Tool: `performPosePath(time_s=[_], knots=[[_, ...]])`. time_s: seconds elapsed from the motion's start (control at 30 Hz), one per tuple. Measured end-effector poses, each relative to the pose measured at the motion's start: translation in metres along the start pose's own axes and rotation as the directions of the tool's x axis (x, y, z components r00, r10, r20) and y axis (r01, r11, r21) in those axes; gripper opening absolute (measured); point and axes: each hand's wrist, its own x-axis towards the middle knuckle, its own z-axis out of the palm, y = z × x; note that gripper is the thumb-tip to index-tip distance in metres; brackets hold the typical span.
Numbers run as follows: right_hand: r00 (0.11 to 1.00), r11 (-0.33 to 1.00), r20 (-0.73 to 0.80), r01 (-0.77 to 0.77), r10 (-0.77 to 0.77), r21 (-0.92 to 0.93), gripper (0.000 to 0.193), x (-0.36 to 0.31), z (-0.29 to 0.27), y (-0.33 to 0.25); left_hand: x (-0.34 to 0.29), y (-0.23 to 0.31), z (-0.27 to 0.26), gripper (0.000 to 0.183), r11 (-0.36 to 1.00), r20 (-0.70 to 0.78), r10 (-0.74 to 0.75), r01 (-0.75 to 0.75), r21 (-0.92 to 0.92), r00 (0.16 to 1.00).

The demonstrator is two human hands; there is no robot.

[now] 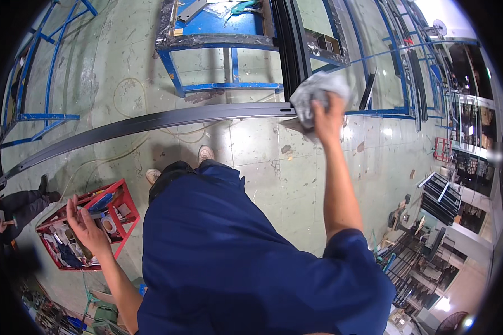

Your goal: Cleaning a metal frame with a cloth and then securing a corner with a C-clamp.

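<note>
Right hand (pixel 328 114) is clenching a grey rag (pixel 314 95) against the corner of the dark metal frame (pixel 167 119), left hand (pixel 86 226) is hanging released above the red tool tray (pixel 126 196); rag is likely snagging if dragged across the joint.

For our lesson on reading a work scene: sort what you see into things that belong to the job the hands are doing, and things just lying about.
In the job:
- right hand pressing a crumpled grey cloth
- long dark grey metal frame bar and its corner, where the cloth sits

Lying about:
- red metal tool tray, below the open, empty left hand
- blue steel trestle
- stacked dark frames on the floor at right
</note>
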Motion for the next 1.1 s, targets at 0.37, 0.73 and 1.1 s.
performPosePath(time_s=[0.37,0.73,1.1], knots=[[0.950,0.959,0.221,-0.171,0.222,-0.228,0.046,0.109,0.063,-0.022,-0.029,0.023,0.010,0.044,0.986,-0.083,-0.131,0.122,-0.113,0.988],[0.931,0.915,0.234,-0.187,0.281,-0.357,0.055,0.260,0.125,-0.023,-0.077,0.030,-0.007,0.045,0.988,-0.039,-0.149,0.151,0.039,0.988],[0.782,0.864,0.473,-0.160,0.406,-0.477,0.054,0.026,-0.035,-0.037,-0.073,-0.021,-0.022,0.044,0.991,-0.028,-0.072,0.068,-0.111,0.997]])
